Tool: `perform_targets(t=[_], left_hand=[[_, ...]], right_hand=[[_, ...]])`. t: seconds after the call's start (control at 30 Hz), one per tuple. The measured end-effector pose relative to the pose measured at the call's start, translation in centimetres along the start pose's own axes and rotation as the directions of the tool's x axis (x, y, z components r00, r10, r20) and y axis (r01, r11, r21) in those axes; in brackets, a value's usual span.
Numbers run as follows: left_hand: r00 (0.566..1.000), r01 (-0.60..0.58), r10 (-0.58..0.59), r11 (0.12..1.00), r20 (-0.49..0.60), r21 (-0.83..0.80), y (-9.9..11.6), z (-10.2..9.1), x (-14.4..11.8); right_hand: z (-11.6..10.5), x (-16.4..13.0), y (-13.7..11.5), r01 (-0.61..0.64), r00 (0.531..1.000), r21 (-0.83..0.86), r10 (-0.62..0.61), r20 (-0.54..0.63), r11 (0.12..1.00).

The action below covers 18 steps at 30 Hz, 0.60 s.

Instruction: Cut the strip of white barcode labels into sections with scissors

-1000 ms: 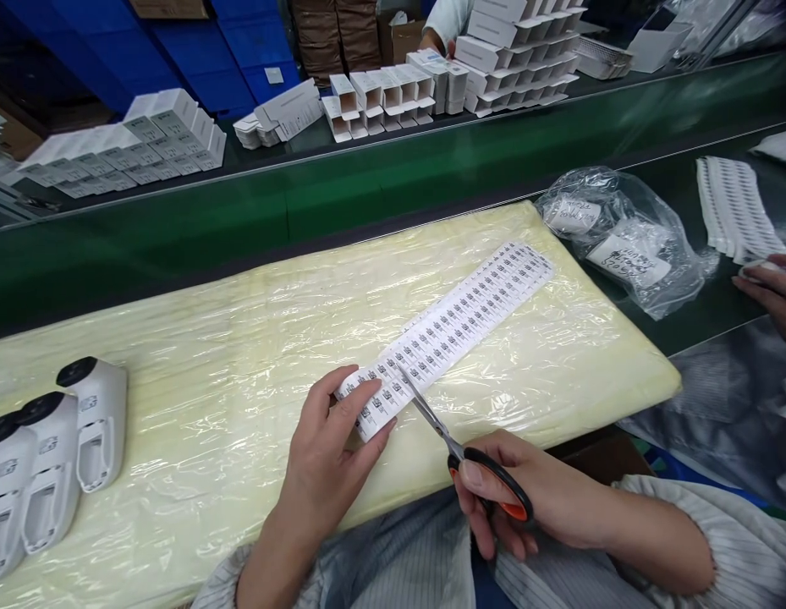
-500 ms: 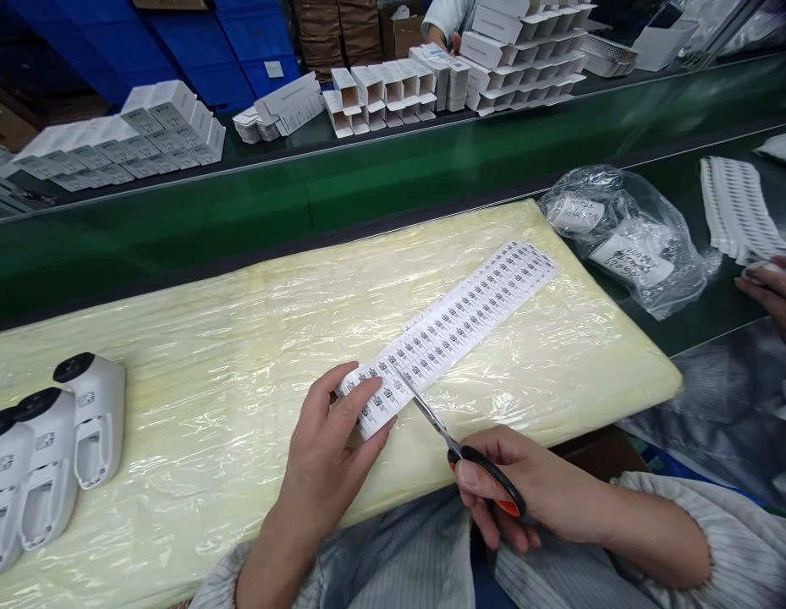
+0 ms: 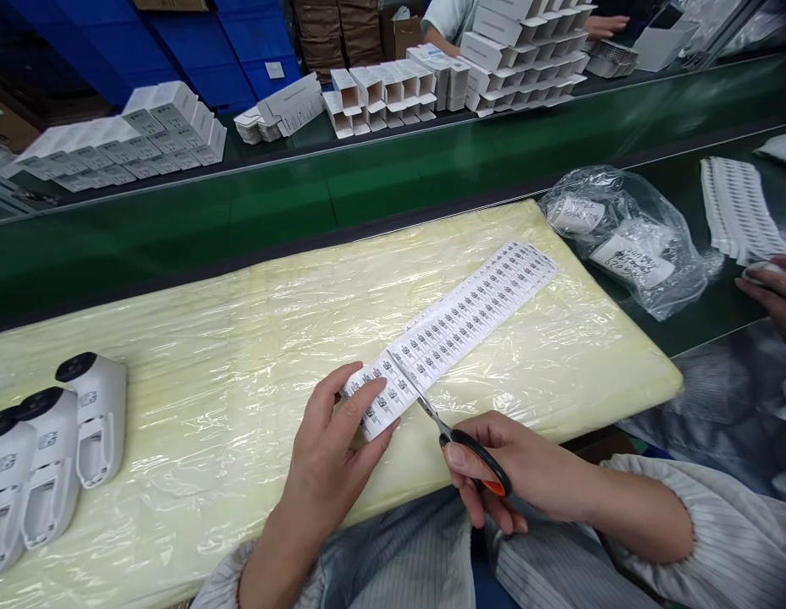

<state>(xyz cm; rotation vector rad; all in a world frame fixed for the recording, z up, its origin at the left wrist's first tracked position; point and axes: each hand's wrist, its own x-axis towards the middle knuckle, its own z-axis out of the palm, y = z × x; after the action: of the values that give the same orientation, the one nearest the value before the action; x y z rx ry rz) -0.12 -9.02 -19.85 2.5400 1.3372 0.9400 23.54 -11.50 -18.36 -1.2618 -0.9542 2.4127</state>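
On a yellow foam pad (image 3: 240, 321) wrapped in clear plastic film, a long white strip of printed labels (image 3: 469, 313) is laid out diagonally, running from the near middle of the pad up toward its far right corner. The near end of the strip is pinched by the left hand (image 3: 332, 469), with the thumb pressed on top of the labels and the fingers tucked beneath, so that this end is lifted slightly off the pad. A pair of scissors (image 3: 459, 444) with black and orange handles is gripped by the right hand (image 3: 519, 482), whose fingers are threaded through the loops. The blades are set across the strip just beside the left thumb, and the paper is caught between them. Both forearms are covered by pale striped sleeves.

At the left edge of the pad, three white handheld devices (image 3: 50, 457) with dark round ends are lined up side by side, touching. Just off the pad's far right corner, a crumpled clear plastic bag (image 3: 627, 237) holding white paper slips is seen on the dark green surface. Further right, more label sheets (image 3: 739, 207) are stacked, and another person's hand (image 3: 770, 292) is seen at the frame edge. Beyond a green conveyor belt (image 3: 367, 190), rows of white cardboard boxes (image 3: 393, 97) are piled.
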Motion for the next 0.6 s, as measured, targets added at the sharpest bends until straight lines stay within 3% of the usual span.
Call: perform_targets(t=[0.47,0.57,0.6], left_hand=[[1.0,0.013,-0.014,1.0,0.004,0.02,-0.2,0.1,-0.5],[0.999,0.028,-0.025,0.998,-0.046,0.06,-0.3,0.1,-1.6],[0.997,0.065,-0.062,0.996,-0.052,0.067,-0.5,0.3,-1.9]], right_hand=[[0.3,0.6,-0.7,0.017,0.999,-0.024,-0.019,-0.051,1.0],[0.7,1.4,-0.3,0.117,0.985,-0.048,-0.122,-0.119,0.992],[0.7,2.0,-0.2,0.203,0.965,-0.066,-0.211,-0.158,0.977]])
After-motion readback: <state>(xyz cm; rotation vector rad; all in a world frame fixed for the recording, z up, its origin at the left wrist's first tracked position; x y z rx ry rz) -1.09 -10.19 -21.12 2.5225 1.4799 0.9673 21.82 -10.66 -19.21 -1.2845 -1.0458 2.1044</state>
